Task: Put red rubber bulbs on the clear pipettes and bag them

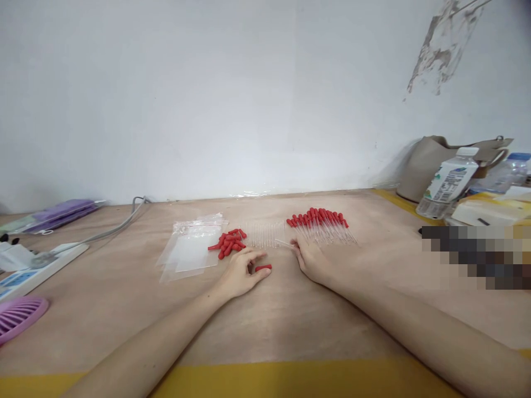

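Bare forearms (166,334), two of them, come nearest to me, crossing one yellow strip (249,381) along the near edge. Going left to right, I count one pink slatted grille (20,318), one white power strip (45,269) with a grey cable (112,232), and one purple bundle (68,214) under clear film. Next are clear bags (194,254), overlapping, at least two. Touching or just beside them sits one heap of red bulbs (228,245), more than ten, too jumbled for me to number exactly. One row of thin clear tubes (261,235) follows, too fine to count, then a fanned group of capped tubes (317,217), red ends away from me, again over ten. Far right stand one taupe container (421,166) and two bottles (450,182), with a yellow-and-white package (481,210) in front; a dark patch nearby is blurred out.

All this lies on a tan surface (282,320) that meets a pale wall (207,99), peeling at upper right.

Of the hands, the left hand (243,271) is half curled, index fingertip apart from thumb; a single red bulb (264,267) lies against the thumb, and whether it is gripped I cannot tell. The right hand (309,260) pinches a single tube (284,242) at its fingertips, pointing leftward.
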The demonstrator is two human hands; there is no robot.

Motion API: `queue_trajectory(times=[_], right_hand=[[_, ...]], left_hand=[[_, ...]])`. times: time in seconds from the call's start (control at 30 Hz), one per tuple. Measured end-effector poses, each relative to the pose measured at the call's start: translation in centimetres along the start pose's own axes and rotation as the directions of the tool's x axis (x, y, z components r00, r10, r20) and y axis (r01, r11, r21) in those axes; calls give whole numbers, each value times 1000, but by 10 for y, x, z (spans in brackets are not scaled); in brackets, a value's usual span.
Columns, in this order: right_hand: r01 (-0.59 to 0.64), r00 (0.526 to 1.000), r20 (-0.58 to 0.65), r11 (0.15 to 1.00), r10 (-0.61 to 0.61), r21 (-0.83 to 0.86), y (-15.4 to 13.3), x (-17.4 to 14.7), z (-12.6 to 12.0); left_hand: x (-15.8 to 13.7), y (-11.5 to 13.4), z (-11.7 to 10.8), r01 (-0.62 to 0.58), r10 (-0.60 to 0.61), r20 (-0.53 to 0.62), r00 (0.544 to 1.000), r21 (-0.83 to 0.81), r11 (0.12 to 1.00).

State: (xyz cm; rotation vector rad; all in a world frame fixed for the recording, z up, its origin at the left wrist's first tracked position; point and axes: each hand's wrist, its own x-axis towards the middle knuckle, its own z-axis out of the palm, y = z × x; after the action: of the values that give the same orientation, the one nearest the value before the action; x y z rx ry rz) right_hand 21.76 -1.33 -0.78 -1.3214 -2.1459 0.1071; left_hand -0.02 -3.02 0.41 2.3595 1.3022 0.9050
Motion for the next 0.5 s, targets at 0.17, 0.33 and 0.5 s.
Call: queue_trajectory(times=[0.17, 0.33, 0.5], right_hand=[[140, 989, -67, 984, -133, 111, -2, -11, 4], [203, 978, -77, 963, -192, 176, -10, -15, -1], [246, 968, -96, 947, -231, 205, -13, -16, 1]], left_hand=[[4, -2, 8, -57, 57, 1, 998, 7, 998], [1, -2, 9, -17, 12, -80, 997, -61, 998], [-3, -3, 8, -4, -2, -56, 998, -119, 993]])
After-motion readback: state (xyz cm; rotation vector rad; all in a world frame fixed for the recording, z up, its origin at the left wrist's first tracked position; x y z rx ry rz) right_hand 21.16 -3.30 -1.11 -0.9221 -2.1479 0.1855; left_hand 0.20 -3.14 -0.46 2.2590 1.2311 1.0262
